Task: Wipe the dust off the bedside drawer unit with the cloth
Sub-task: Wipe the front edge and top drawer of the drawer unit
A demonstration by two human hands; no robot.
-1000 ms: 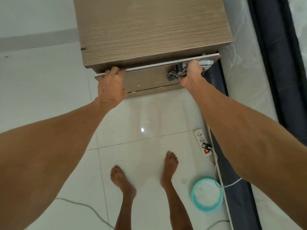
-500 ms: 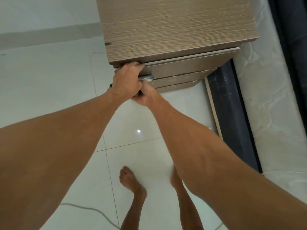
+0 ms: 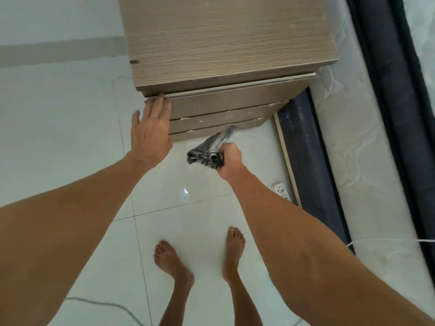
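We judge ourselves between wiping passes on the drawer unit [image 3: 223, 43]: the left hand [image 3: 150, 130] lies flat with fingers spread at the top drawer's [image 3: 233, 100] left corner, while the right hand's [image 3: 229, 161] grip is closed around the bunched cloth [image 3: 209, 149], held clear before the lowest drawer front. Next the cloth must be pressed back onto a dusty face and dragged along. Half a second ago both hands were bunched together at that left corner; now the right has drawn down and away.
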